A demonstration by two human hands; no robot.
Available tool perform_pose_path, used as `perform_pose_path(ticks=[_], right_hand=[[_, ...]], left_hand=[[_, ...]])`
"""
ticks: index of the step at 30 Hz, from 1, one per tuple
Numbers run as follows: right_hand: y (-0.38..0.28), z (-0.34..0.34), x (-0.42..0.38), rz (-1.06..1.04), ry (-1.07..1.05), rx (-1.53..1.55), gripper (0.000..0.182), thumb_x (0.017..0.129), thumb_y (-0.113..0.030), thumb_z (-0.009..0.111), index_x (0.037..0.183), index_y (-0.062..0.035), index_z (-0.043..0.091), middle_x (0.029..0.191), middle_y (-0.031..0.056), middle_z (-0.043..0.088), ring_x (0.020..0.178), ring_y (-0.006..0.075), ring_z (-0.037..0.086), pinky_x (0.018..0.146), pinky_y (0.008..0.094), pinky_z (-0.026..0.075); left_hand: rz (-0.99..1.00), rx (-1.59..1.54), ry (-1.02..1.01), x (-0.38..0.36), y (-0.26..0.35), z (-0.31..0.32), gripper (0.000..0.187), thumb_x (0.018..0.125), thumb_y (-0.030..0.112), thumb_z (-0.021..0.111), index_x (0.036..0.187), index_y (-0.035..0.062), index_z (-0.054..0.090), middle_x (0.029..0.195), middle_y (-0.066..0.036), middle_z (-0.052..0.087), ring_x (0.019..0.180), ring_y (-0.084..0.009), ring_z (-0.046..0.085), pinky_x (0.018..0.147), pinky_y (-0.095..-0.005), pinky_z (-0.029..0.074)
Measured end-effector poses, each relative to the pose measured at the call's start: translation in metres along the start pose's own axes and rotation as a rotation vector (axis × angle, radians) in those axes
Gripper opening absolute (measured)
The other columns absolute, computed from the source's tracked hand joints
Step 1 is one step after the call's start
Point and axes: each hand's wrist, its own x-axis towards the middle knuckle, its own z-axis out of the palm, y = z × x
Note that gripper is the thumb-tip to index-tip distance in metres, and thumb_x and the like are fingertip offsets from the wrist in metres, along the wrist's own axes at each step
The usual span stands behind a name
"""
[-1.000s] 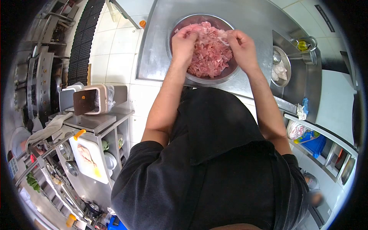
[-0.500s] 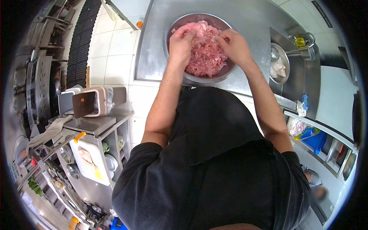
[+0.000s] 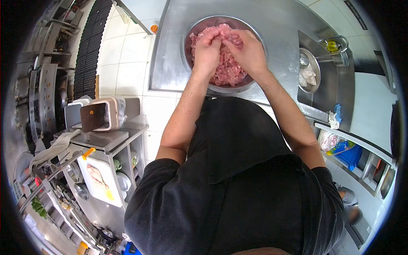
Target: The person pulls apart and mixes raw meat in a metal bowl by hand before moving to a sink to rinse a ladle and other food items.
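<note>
A wide steel bowl [image 3: 231,89] stands on the metal counter, heaped with pieces of pale pink raw meat [image 3: 228,71]. Both of my hands are inside it, over the far half of the heap. My left hand [image 3: 207,54] has its fingers curled around some of the meat, thumb pointing inward. Close beside it, my right hand [image 3: 250,53] is bent over the same part, fingers closed on meat. The two thumbs nearly meet at the middle. The fingertips are partly hidden among the pieces.
Right of the counter [image 3: 282,55] is a sink [image 3: 307,98] holding a smaller bowl [image 3: 318,83] with pale pieces and a ladle. At left stand a steel cart with plastic bins [image 3: 112,112] and a white cutting board [image 3: 102,182]. Another person [image 3: 349,197] is partly visible at lower right.
My hands have come closer together over the meat, the right one moving left and the left one slightly right. The meat under them has shifted; the bowl has stayed in place.
</note>
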Motion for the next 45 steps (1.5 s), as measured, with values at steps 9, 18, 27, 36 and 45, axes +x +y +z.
perform_pose_path(ticks=[9, 18, 27, 36, 45], right_hand=[[0.012, 0.004, 0.0, 0.142, -0.014, 0.291, 0.036, 0.095, -0.028, 0.076, 0.118, -0.0012, 0.072, 0.114, 0.0157, 0.074, 0.101, 0.0247, 0.073, 0.087, 0.0353, 0.058], [0.027, -0.008, 0.007, 0.34, -0.086, 0.472, 0.036, 0.101, -0.03, 0.068, 0.118, 0.0009, 0.073, 0.101, 0.0112, 0.078, 0.094, 0.0165, 0.072, 0.086, 0.0308, 0.055], [0.019, -0.015, 0.007, 0.289, -0.163, 0.477, 0.032, 0.104, -0.024, 0.066, 0.123, 0.0004, 0.07, 0.11, 0.0066, 0.075, 0.1, 0.0124, 0.068, 0.088, 0.0284, 0.054], [0.025, -0.012, 0.006, 0.183, -0.216, 0.427, 0.031, 0.099, -0.016, 0.073, 0.125, 0.0003, 0.067, 0.112, 0.0072, 0.075, 0.1, 0.0119, 0.07, 0.091, 0.0277, 0.056], [0.028, -0.007, 0.01, 0.172, -0.145, 0.319, 0.033, 0.099, -0.028, 0.073, 0.116, -0.0008, 0.071, 0.104, 0.0114, 0.077, 0.093, 0.018, 0.074, 0.085, 0.0324, 0.058]], left_hand=[[0.058, 0.072, -0.009, -0.003, 0.006, 0.003, 0.023, 0.101, 0.0, 0.064, 0.123, -0.0023, 0.07, 0.128, -0.01, 0.071, 0.117, -0.0171, 0.067, 0.102, -0.0292, 0.054], [0.181, 0.205, -0.138, -0.009, 0.01, 0.012, 0.033, 0.095, -0.008, 0.066, 0.127, -0.0007, 0.065, 0.136, -0.013, 0.066, 0.126, -0.0225, 0.065, 0.107, -0.0347, 0.055], [0.251, 0.372, -0.099, -0.004, 0.0, 0.009, 0.04, 0.093, -0.01, 0.063, 0.132, -0.0013, 0.061, 0.14, -0.012, 0.065, 0.126, -0.0222, 0.065, 0.109, -0.0348, 0.055], [0.163, 0.359, -0.087, -0.006, 0.013, 0.008, 0.032, 0.097, -0.006, 0.057, 0.126, -0.0005, 0.069, 0.129, -0.01, 0.073, 0.123, -0.0169, 0.066, 0.104, -0.0291, 0.052], [0.18, 0.419, -0.108, -0.002, 0.011, 0.005, 0.031, 0.096, -0.004, 0.061, 0.126, 0.0007, 0.071, 0.132, -0.01, 0.071, 0.123, -0.0184, 0.066, 0.107, -0.0302, 0.052]])
